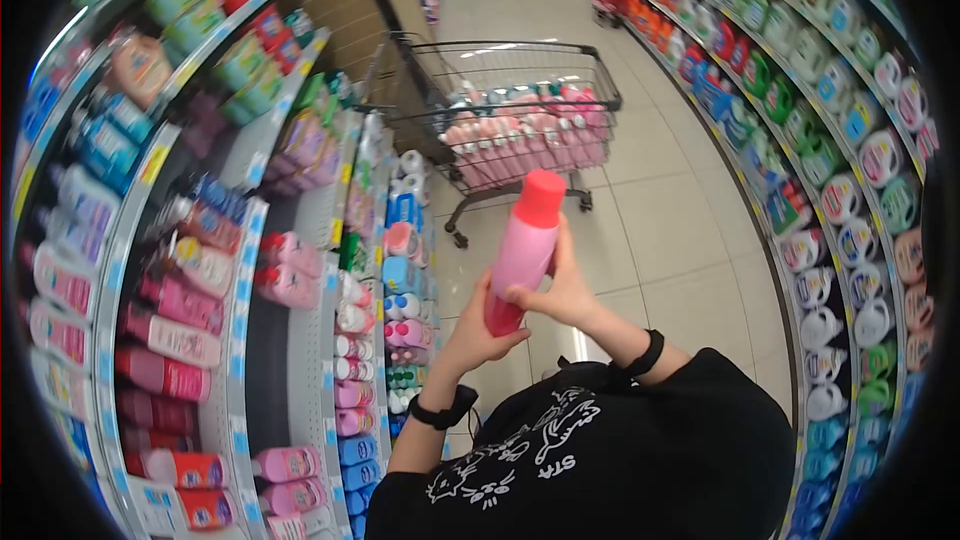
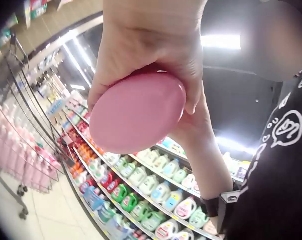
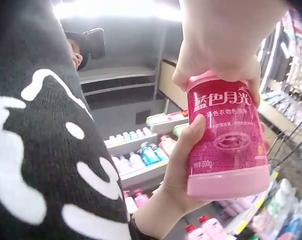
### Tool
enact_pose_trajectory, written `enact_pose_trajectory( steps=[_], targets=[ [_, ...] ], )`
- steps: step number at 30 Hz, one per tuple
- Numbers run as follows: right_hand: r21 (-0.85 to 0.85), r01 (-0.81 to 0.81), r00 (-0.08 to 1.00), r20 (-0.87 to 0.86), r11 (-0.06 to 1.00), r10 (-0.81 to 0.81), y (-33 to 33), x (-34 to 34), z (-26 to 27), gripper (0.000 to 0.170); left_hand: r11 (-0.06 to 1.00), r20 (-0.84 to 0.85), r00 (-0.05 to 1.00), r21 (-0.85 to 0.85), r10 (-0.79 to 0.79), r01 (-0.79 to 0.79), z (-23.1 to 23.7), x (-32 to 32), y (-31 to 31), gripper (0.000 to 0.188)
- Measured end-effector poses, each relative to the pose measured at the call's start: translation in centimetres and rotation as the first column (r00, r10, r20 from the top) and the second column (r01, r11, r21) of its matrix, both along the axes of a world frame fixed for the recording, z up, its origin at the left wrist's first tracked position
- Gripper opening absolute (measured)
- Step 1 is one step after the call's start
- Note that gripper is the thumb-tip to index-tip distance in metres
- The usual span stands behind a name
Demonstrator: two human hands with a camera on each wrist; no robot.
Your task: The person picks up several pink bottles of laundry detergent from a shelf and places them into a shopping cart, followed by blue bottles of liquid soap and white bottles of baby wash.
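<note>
A pink bottle with a red cap (image 1: 538, 198) is held between both hands in front of the black shirt, tilted with its cap toward the cart. My left hand (image 1: 472, 328) grips the lower part. Higher up, my right hand (image 1: 562, 285) wraps the body, its thumb across the near side. The bottle's smooth pink base (image 2: 138, 115) faces the left wrist camera. In the right wrist view, the deep pink label (image 3: 228, 132) shows white characters and "600g". There my right hand (image 3: 221, 50) hides the bottle's upper end.
Ahead stands a wire shopping cart (image 1: 530, 105) holding many pink bottles. Shelves of pink and blue bottles (image 1: 180, 320) line the left, with gaps on some boards. Detergent jugs (image 1: 840, 200) fill the right shelves. A tiled floor (image 1: 665, 305) runs between.
</note>
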State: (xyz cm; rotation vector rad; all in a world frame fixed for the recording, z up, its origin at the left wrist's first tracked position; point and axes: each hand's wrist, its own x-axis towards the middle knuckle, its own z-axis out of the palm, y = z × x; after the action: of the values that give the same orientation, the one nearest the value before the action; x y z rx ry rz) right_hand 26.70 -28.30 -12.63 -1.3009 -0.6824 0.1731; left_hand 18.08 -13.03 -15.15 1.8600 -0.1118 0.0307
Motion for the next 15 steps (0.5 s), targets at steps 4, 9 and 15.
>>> enact_pose_trajectory(
  steps=[4,9,15],
  targets=[
    [0.015,0.203,0.977,-0.071,0.979,-0.202,-5.6,4.1,-2.0,0.101,0.969,-0.041,0.973,-0.103,-0.229,0.224,-0.8,7.1,-4.5,0.093],
    [0.001,0.381,0.911,-0.169,0.924,-0.376,-9.1,7.4,-3.5,0.097,0.906,-0.085,0.911,-0.174,-0.404,0.386,-2.2,13.8,-7.3,0.091],
    [-0.005,0.557,0.807,-0.234,0.831,-0.542,-9.6,13.6,-4.4,0.090,0.811,-0.105,0.815,-0.231,-0.570,0.538,-3.7,23.2,-8.0,0.088]
  ],
)
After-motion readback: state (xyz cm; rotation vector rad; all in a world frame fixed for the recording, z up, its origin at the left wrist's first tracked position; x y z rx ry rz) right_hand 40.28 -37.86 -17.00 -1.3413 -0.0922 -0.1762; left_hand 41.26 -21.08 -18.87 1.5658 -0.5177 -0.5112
